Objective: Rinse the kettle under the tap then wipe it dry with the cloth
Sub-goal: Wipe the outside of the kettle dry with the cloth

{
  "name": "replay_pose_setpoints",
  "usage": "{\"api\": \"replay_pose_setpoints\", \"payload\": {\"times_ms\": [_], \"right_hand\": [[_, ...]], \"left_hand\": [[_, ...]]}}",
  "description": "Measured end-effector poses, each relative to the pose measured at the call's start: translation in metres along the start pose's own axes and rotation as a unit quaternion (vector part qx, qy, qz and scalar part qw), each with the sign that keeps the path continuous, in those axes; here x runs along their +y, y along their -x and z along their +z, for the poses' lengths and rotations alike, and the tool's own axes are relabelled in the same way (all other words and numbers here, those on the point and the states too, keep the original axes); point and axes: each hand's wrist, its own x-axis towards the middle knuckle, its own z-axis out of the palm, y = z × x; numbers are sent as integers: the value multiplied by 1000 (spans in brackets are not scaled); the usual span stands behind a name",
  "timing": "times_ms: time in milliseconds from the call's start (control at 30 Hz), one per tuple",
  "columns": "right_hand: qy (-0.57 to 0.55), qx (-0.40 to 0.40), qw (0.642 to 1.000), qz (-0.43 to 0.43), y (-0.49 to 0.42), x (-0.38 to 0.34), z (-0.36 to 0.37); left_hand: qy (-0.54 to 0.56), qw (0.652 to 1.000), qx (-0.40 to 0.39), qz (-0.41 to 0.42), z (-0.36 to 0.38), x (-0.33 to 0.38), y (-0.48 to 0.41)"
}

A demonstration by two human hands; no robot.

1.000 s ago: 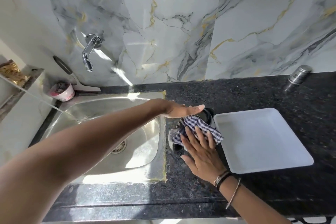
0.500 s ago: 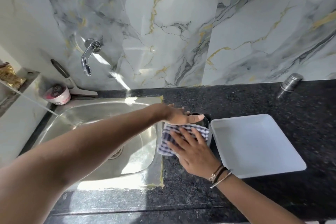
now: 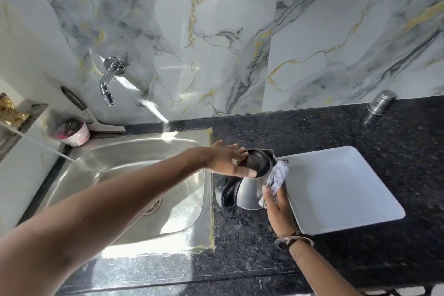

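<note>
A steel kettle (image 3: 248,193) with a black lid and handle stands upright on the dark counter between the sink and a white tray. My left hand (image 3: 225,161) rests on the kettle's lid, fingers spread over its left rim, steadying it. My right hand (image 3: 277,209) presses a blue-and-white checked cloth (image 3: 278,175) against the kettle's right side. The wall tap (image 3: 109,80) above the sink is not running.
The steel sink (image 3: 134,190) lies to the left of the kettle. A white square tray (image 3: 336,190) sits close on the right, touching the cloth. A pink tub (image 3: 74,133) and a scraper stand behind the sink. A steel shaker (image 3: 379,106) is at the back right.
The cloth has moved from the kettle's front and top to its right side with my right hand. The kettle's body and handle now show. My left hand stays on the lid.
</note>
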Motion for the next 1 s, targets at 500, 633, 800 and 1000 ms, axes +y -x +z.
{"api": "replay_pose_setpoints", "payload": {"times_ms": [500,633,800,1000], "right_hand": [[-93,80,991,44,-20,-3,9],[-88,48,995,9,-14,-2,-1],[0,90,996,-24,41,2,52],[-167,106,979,56,-1,-4,35]], "left_hand": [[-99,991,87,37,23,-12,-16],[-91,991,85,42,23,-15,-16],[-92,991,83,48,23,-21,-15],[-123,989,71,51,23,-24,-14]]}}
